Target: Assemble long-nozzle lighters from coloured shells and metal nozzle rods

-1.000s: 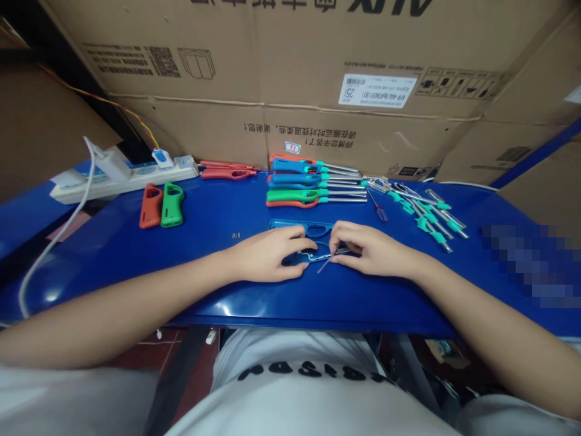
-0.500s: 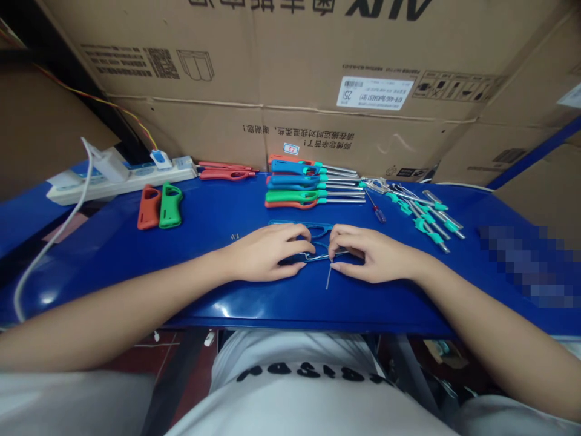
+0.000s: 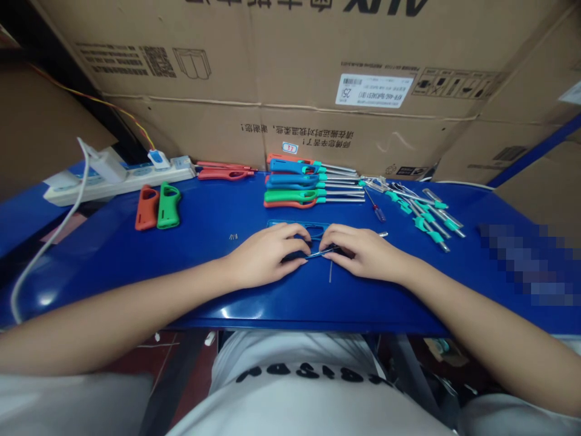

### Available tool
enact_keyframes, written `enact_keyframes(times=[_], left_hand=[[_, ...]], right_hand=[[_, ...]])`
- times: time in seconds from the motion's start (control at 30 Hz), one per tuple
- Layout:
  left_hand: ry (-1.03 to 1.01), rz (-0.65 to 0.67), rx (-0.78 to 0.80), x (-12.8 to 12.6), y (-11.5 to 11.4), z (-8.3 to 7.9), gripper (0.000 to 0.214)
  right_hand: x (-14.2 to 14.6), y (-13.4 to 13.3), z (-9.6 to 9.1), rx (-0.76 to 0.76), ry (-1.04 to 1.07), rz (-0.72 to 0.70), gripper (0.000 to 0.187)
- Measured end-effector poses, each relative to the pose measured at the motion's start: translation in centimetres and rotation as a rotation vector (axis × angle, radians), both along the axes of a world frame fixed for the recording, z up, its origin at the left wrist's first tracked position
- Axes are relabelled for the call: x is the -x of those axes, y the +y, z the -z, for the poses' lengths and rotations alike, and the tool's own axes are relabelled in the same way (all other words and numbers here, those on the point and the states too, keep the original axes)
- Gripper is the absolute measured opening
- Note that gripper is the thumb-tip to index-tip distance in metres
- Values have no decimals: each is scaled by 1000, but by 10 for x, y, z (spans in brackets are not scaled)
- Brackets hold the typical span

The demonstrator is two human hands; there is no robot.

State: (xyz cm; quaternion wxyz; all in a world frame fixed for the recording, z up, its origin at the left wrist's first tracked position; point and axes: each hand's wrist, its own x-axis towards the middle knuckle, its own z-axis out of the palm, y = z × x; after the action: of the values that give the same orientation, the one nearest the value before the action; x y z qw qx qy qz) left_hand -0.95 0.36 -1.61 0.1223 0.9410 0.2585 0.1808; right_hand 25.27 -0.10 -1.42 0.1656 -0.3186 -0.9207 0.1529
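Observation:
My left hand and my right hand meet at the middle of the blue table, fingers curled over a blue lighter handle shell lying flat. Between the fingertips runs a thin metal rod part, pinched from both sides. A short thin metal pin lies loose on the table just in front of my right hand. Most of the shell is hidden under my hands.
Behind my hands lies a stack of finished stick lighters in orange, blue and green. Teal-tipped metal tubes are at the right, orange and green shells at the left, a white power strip at the far left. Cardboard boxes wall the back.
Both hands shifted slightly away from me over the blue shell. The thin pin, held at my right fingertips a second ago, now lies loose on the table.

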Motion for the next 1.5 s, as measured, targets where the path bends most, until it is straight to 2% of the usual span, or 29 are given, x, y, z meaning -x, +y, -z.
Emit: enact_keyframes(times=[0.53,0.9,1.5], left_hand=[[-54,-111,40,-7,-11,-1,15],[-28,-104,7,-6,-11,-2,15],[-3,-102,-29,-5,-12,-1,17]], right_hand=[[2,0,0,-34,-118,27,13],[0,-3,-4,-37,-65,30,11],[-2,-4,-7,-90,-54,13,19]])
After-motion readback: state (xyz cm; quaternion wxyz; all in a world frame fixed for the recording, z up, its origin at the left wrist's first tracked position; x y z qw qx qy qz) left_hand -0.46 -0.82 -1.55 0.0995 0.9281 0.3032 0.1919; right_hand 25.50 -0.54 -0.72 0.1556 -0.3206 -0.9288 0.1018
